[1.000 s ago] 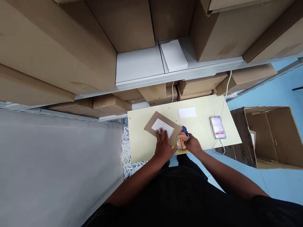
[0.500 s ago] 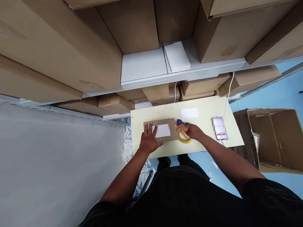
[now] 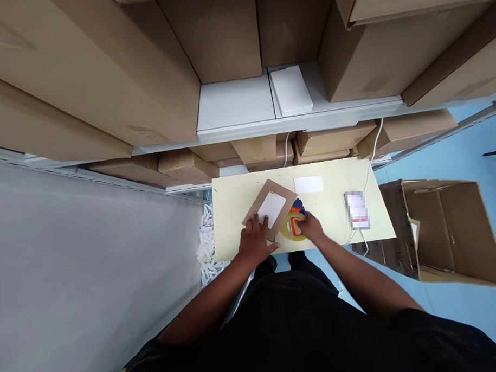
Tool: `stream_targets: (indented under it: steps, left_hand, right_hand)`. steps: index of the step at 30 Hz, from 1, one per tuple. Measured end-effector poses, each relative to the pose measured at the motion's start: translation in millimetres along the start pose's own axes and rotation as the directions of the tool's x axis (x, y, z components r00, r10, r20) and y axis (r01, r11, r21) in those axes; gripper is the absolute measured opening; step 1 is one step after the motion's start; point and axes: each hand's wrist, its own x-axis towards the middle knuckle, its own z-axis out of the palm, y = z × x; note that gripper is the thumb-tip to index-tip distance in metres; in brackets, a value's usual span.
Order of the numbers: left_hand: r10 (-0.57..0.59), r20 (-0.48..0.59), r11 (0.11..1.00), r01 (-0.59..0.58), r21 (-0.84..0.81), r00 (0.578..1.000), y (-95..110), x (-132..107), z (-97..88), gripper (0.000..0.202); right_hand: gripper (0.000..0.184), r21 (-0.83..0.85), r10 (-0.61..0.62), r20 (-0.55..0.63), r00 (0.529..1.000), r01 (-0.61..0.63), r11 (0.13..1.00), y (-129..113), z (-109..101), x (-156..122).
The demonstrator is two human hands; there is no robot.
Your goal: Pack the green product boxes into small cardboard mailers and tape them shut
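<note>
A small cardboard box with a white label on top lies turned at an angle on the cream table. My left hand rests on its near end, fingers spread over the cardboard and the label's edge. Beside the box's right side, my right hand is closed around a tape dispenser, orange and blue with a roll of clear yellowish tape. The fingers partly cover the dispenser. Whether its tape touches the box I cannot tell.
A white paper lies at the table's back, and a phone with a cable sits at the right. Shelves of cardboard boxes stand behind. A large open carton is on the floor at right, near a grey wall.
The box has turned from lying straight to a slant under my left hand. My right hand has brought the tape dispenser slightly left and nearer to me.
</note>
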Motion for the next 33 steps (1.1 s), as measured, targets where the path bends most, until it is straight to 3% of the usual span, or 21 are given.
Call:
stream_targets:
  steps: [4, 7, 10, 13, 17, 19, 21, 23, 25, 29, 33]
  left_hand:
    - [0.173, -0.031, 0.983, -0.171, 0.062, 0.984, -38, 16, -8.5, 0.099]
    - [0.15, -0.054, 0.987, -0.146, 0.065, 0.987, -49, 28, -2.2, 0.106]
    - [0.103, -0.093, 0.994, -0.098, 0.056, 0.99, -45, 31, 8.2, 0.105]
    - [0.055, -0.126, 0.998, -0.052, 0.028, 0.991, -33, 32, 13.4, 0.102]
    - [-0.097, -0.175, 0.993, 0.084, -0.081, 0.98, -6, 42, 14.8, 0.1]
    - [-0.126, -0.187, 0.986, 0.102, -0.133, 0.974, 11, 43, 16.3, 0.099]
    - [-0.098, -0.188, 0.985, 0.067, -0.161, 0.977, 25, 37, 18.2, 0.097]
    - [-0.043, -0.172, 0.988, 0.016, -0.157, 0.984, 30, 26, 18.7, 0.095]
    - [0.01, -0.13, 0.992, -0.025, -0.122, 0.991, 23, 16, 14.8, 0.093]
    - [0.142, 0.011, 0.99, -0.142, -0.024, 0.99, -24, 22, -9.1, 0.086]
    - [0.159, -0.015, 0.983, -0.157, 0.098, 0.987, -70, 51, -30.4, 0.098]
  right_hand:
    - [0.048, -0.056, -0.043, 0.033, 0.998, 0.045, 0.997, -26, -38, 51]
    - [0.052, -0.08, -0.07, 0.052, 0.996, 0.074, 0.994, -42, -50, 67]
    - [0.053, -0.091, -0.094, 0.048, 0.994, 0.098, 0.991, -38, -51, 57]
    - [0.054, -0.092, -0.094, 0.021, 0.995, 0.096, 0.991, -7, -39, 21]
    - [0.049, 0.023, -0.049, 0.039, 0.998, 0.048, 0.999, 38, 6, -43]
    - [0.046, 0.052, -0.043, 0.077, 0.996, 0.039, 0.998, 43, 31, -64]
    - [0.042, 0.115, -0.023, 0.091, 0.996, 0.012, 0.993, 35, 47, -68]
    - [0.042, 0.103, 0.009, 0.06, 0.998, -0.015, 0.995, 21, 47, -55]
    - [0.044, 0.002, 0.009, 0.04, 0.999, -0.009, 1.0, 9, 33, -31]
    - [0.044, -0.046, -0.095, 0.088, 0.992, 0.099, 0.994, -7, -16, 27]
    - [0.049, -0.11, -0.191, 0.114, 0.975, 0.203, 0.973, -24, -49, 66]
